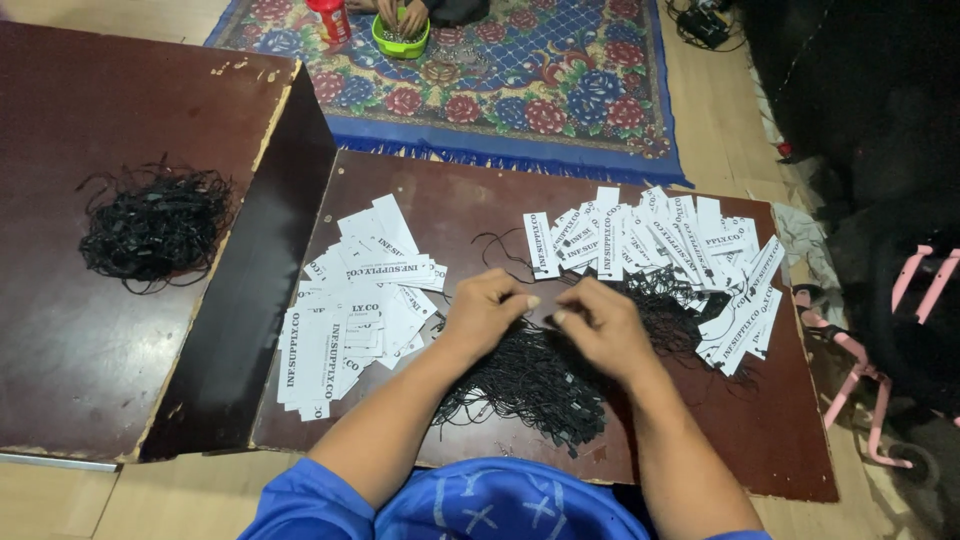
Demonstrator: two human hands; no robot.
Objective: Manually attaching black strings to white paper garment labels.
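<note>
Working close together over the middle of the dark brown board, left hand and right hand with fingertips nearly meeting, each pinched shut on thin black cord drawn from the heap of black string loops; exactly which strand sits between the fingers too fine to tell. Heap lying directly under and just in front of both hands, spreading toward the near edge of the board and, on the right, running under the right hand toward the far right pile. Flanked on the left by a loose stack of white paper tags reaching from mid-board to the near left corner, touching nothing held. Flanked on the far right by a second fan of white tags along the far edge and right edge, some overlapping the black loops there. Set well apart on a separate brown tabletop to the left, another tangle of black cord. Beyond the far edge, a patterned floral rug carrying a green bowl with another person's hands in it and a red can beside it. Off the right edge, a pink frame on the floor.
</note>
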